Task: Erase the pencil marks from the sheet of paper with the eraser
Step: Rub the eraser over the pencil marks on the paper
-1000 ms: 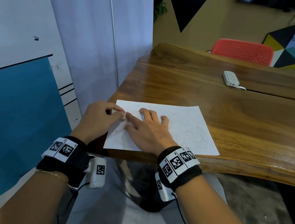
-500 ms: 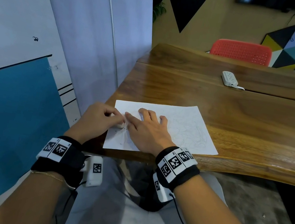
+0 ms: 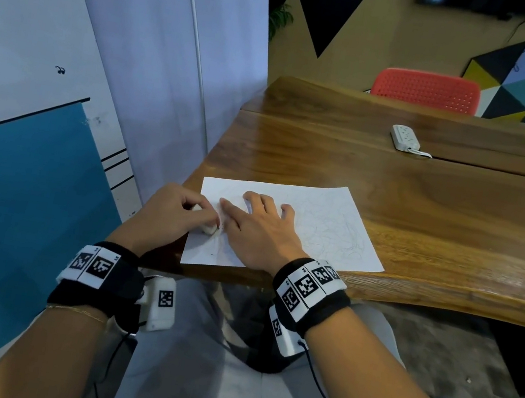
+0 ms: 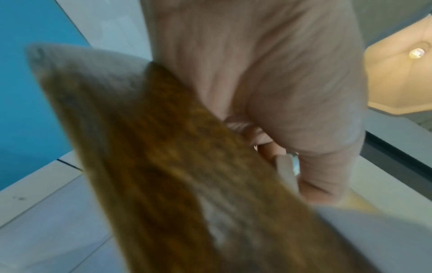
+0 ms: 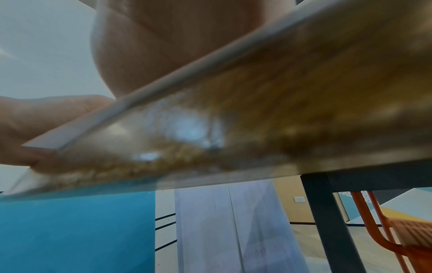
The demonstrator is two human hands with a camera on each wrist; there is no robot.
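A white sheet of paper (image 3: pixel 318 229) with faint pencil scribbles lies at the near left corner of the wooden table (image 3: pixel 428 198). My left hand (image 3: pixel 179 209) pinches a small white eraser (image 3: pixel 209 230) and holds it down on the sheet's left part. Beside it my right hand (image 3: pixel 256 225) lies flat on the paper with its fingers spread and straight, pinning the sheet. The left wrist view is blurred; it shows curled fingers (image 4: pixel 280 160) at the table edge (image 4: pixel 175 147). In the right wrist view the palm (image 5: pixel 163 46) rests on the paper edge (image 5: pixel 140 99).
A white power strip (image 3: pixel 405 138) lies far back on the table. A red chair (image 3: pixel 425 89) stands behind the table. A white and blue wall panel (image 3: pixel 40 127) runs close along the left. My lap sits below the table's near edge.
My left hand has slid with the eraser toward me, down the left part of the sheet. The right hand has stayed flat on the paper.
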